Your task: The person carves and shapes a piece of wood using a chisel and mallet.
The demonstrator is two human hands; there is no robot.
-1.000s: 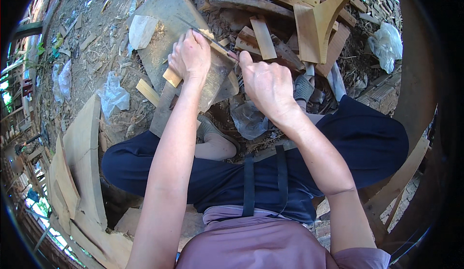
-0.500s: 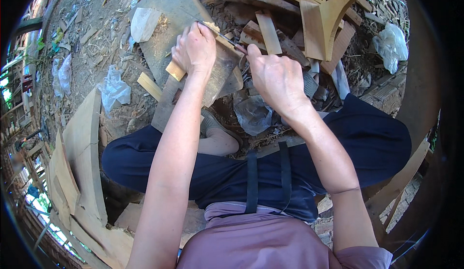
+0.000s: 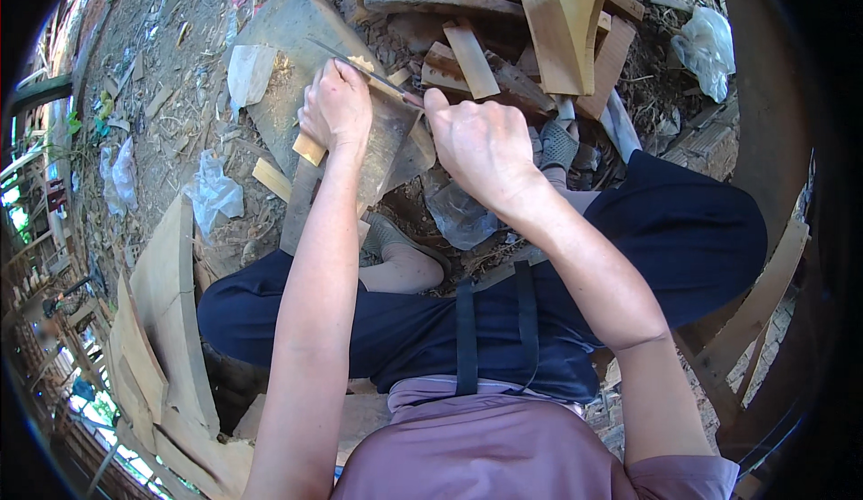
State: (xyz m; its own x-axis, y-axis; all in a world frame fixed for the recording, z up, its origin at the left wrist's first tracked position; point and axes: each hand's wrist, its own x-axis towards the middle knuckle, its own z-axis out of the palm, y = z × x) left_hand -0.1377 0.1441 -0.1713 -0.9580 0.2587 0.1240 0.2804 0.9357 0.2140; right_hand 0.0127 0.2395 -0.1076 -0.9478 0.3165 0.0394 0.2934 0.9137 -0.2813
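My left hand (image 3: 335, 105) is closed around a pale wooden strip (image 3: 309, 149), pressing it onto a broad, worn board (image 3: 292, 28) on the ground. The strip's near end sticks out below my palm. In my right hand (image 3: 481, 136), to the right, is the reddish handle of a slim, dark, file-like tool (image 3: 387, 84). Its long blade crosses the work just beyond my left knuckles, with its narrow tip pointing to the far left. Light wood shavings lie beside the blade. My fingers hide much of the strip.
Wood offcuts and a curved, shaped wooden piece (image 3: 575, 33) are heaped at the far right. Plastic bags (image 3: 216, 187) litter the dirt. Large wooden panels (image 3: 166, 293) lean beside my left knee. My crossed legs (image 3: 665, 239) and a sandalled foot (image 3: 395, 239) frame the near side.
The whole view has shifted, so the far things sit further left. My right hand and the tool have moved slightly left relative to my left hand, which keeps its hold on the strip.
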